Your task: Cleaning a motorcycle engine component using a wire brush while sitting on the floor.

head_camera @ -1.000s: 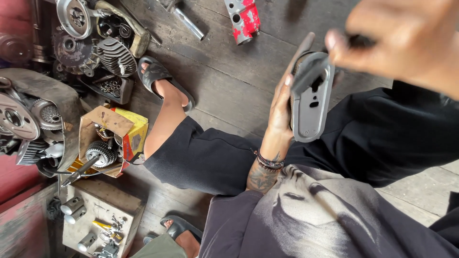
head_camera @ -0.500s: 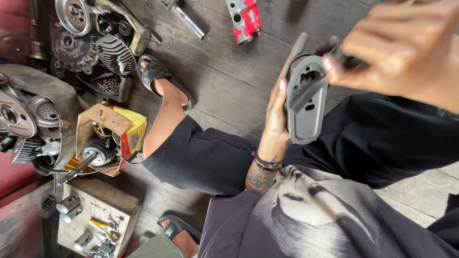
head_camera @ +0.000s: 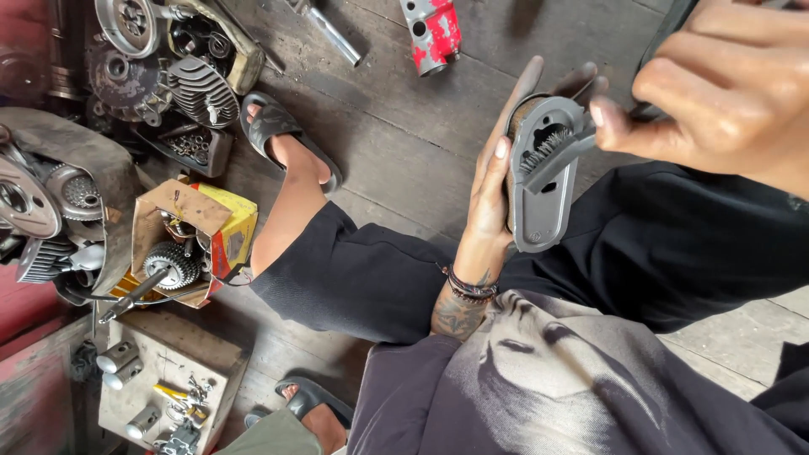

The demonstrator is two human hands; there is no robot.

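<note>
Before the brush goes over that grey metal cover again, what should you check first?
1. Left hand holds the grey oval cover from behind, fingers along its edge: ok.
2. Right hand has a pinch grip on the brush handle: ok.
3. Wire brush bristles sit inside the cover's upper recess: ok.
4. Left fingertips close to the bristles: not ok, the thumb tip lies right beside them.
5. Cover held over the lap, away from the cardboard box of gears: ok.
6. Is the recess clean already: cannot tell, the brush hides it.
</note>
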